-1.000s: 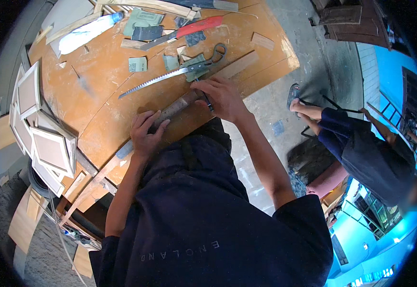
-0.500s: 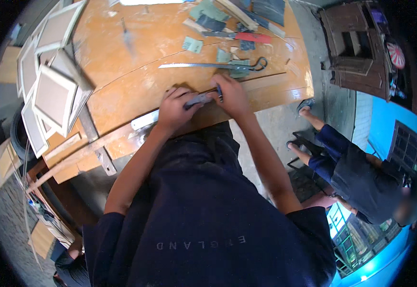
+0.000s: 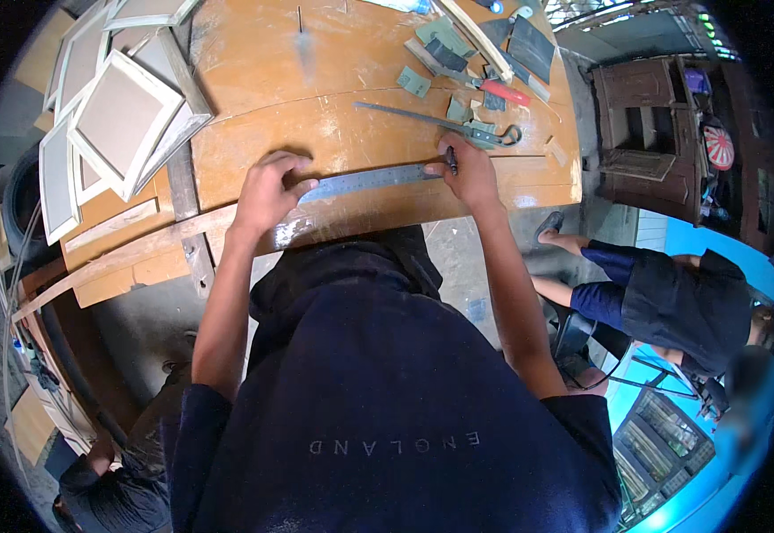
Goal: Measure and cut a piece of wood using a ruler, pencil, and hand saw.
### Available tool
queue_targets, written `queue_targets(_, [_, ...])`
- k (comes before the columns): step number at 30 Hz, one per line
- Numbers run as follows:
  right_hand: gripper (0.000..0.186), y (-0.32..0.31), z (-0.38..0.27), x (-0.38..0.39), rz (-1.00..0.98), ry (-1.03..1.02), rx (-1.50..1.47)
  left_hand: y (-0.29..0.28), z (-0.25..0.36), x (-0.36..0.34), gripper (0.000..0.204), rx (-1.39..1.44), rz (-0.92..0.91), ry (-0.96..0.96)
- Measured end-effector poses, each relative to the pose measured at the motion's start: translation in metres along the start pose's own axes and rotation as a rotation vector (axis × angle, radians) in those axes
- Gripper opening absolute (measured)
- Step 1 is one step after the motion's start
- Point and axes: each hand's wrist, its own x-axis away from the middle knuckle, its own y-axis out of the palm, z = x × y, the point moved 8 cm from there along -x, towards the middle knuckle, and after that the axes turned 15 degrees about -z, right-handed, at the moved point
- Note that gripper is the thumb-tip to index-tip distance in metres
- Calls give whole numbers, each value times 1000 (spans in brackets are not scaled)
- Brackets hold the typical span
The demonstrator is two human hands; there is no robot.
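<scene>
Shift since earlier frame: left hand point(image 3: 269, 191) has drawn away from right hand point(image 3: 471, 178); half a second ago they nearly met.
Ruler point(image 3: 369, 180): on the table point(image 3: 254, 107) near the body, between the hands; long axis roughly left to right, right end slightly farther out. Neither hand clearly nearer; one at each end.
Left grip: fingers arched and parted, thumb against the ruler's left end; pressure cannot be told.
Right grip: closed around a dark pen point(image 3: 451, 160), just by the ruler's right end.
Ruler finish: greyish, flat, straight-edged, marked; likely metal.
Tabletop: orange-brown wood, scuffed, pale dust.
Handsaw point(image 3: 431, 118): beyond the ruler; thin blade, dark looped handle.
Frames point(image 3: 129, 124): left side, overlapping; pale wood rims, flat beige panels.
Scraps point(image 3: 414, 82): farther out, green, thin, irregular; near a red handle point(image 3: 504, 91).
Cabinet point(image 3: 644, 115): far right, dark brown.
</scene>
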Motion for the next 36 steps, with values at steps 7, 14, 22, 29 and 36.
queue_targets(7, [41, 0, 0, -1, 14, 52, 44, 1, -12, 19, 28, -125, 125, -7])
queue_targets(14, [40, 5, 4, 4, 25, 53, -1, 15, 7, 4, 28, -262, 6, -174])
queue_targets(22, [38, 5, 5, 6, 59, 66, -24, 30, 29, -19, 24, -292, -166, -348])
queue_targets(29, [38, 8, 9, 7, 96, 59, -47, 48, 26, -37, 23, -224, -218, -286])
queue_targets(36, [37, 9, 11, 13, 124, 48, -102, 46, 19, -28, 19, -65, -36, -110])
